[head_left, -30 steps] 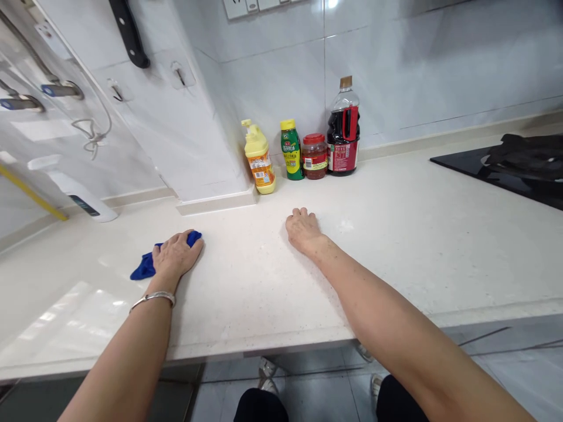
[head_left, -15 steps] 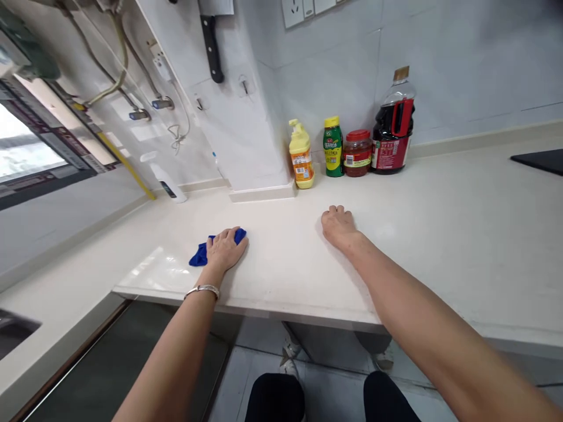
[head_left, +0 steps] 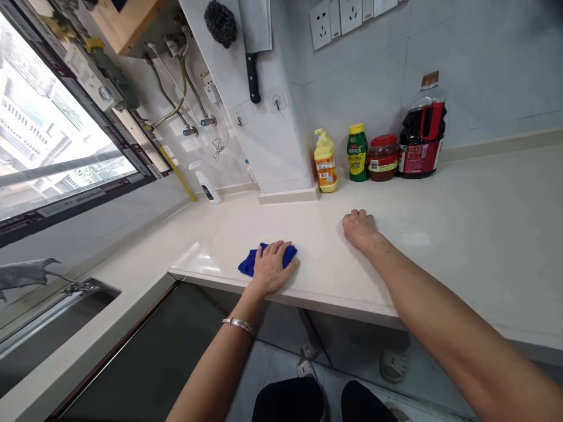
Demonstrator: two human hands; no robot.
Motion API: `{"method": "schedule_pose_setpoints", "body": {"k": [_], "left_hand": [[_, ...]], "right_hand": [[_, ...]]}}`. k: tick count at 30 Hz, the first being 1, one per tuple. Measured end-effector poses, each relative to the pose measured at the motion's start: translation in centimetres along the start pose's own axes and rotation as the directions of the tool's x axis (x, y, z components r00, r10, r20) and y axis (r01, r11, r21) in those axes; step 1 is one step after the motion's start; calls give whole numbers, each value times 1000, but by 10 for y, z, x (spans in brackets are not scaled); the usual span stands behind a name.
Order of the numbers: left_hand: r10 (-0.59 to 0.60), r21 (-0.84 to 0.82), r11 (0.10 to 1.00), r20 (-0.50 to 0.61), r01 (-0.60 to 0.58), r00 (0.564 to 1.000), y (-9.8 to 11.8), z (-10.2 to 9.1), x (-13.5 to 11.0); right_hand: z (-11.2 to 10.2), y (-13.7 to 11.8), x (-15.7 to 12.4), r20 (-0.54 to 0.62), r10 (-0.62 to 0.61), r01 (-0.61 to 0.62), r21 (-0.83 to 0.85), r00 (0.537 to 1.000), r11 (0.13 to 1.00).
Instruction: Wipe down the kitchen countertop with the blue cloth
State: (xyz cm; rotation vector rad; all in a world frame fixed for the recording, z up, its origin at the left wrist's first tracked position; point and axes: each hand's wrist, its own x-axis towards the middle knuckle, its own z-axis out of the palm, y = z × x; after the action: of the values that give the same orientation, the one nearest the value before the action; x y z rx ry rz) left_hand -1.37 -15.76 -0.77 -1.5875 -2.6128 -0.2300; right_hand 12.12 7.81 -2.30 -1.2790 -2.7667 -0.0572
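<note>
My left hand (head_left: 271, 267) presses down on a crumpled blue cloth (head_left: 248, 263), near the front edge of the white countertop (head_left: 321, 275). Its fingers are spread over the cloth, which shows on both sides of the hand. To the right, my right hand (head_left: 359, 228) rests on the counter with its fingers curled in. Nothing shows in it, though its palm side is hidden. Behind it, by the wall, stand a yellow pump bottle (head_left: 326, 163), a green bottle with a yellow cap (head_left: 357, 153), a red-lidded jar (head_left: 383, 158) and a large jug of dark liquid (head_left: 421, 132).
A white spray bottle (head_left: 206, 186) stands in the back left corner. A knife (head_left: 252, 79) and a dark scrubber (head_left: 220, 23) hang on the pillar. The sink (head_left: 57, 328) lies at far left below the window (head_left: 61, 117).
My view has swung left, bringing in more of the window and the sink. Along the counter, my left hand and the cloth have slid right and nearer the front edge. My right hand has barely moved.
</note>
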Motion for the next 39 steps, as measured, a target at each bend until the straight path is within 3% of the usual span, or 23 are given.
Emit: {"method": "schedule_pose_setpoints", "body": {"k": [11,14,17,21,23,31,35,39], "left_hand": [[324,-174,930,-21,-323,946,79,7,-27],[386,-225,896,-38,-384,922,87,9,-31],[449,-260,859,-29,-440,893,81,8,-33],[536,-288,806,-15,-517,844,52,3,-32],[522,-273,817,-25,-509,852,29,1,-31],[233,-131,963,-34,-236,972,-96,-10,-27],[87,-70,994,-27,-89,996,-148,-16,-22],[-43,-32,999,-32,42,999,-186,-22,-16]], "right_hand": [[-4,-4,-8,0,17,-17,32,1000,999],[-5,-3,-9,21,19,-19,18,1000,1000],[-5,0,-9,25,9,-8,-18,1000,1000],[-3,4,-7,20,-4,6,-71,1000,997],[-2,6,-6,18,-9,11,-93,1000,996],[5,11,0,-12,-17,15,-164,1000,986],[10,14,2,-29,-31,25,-179,999,983],[12,17,2,-34,-40,32,-194,999,980]]}}
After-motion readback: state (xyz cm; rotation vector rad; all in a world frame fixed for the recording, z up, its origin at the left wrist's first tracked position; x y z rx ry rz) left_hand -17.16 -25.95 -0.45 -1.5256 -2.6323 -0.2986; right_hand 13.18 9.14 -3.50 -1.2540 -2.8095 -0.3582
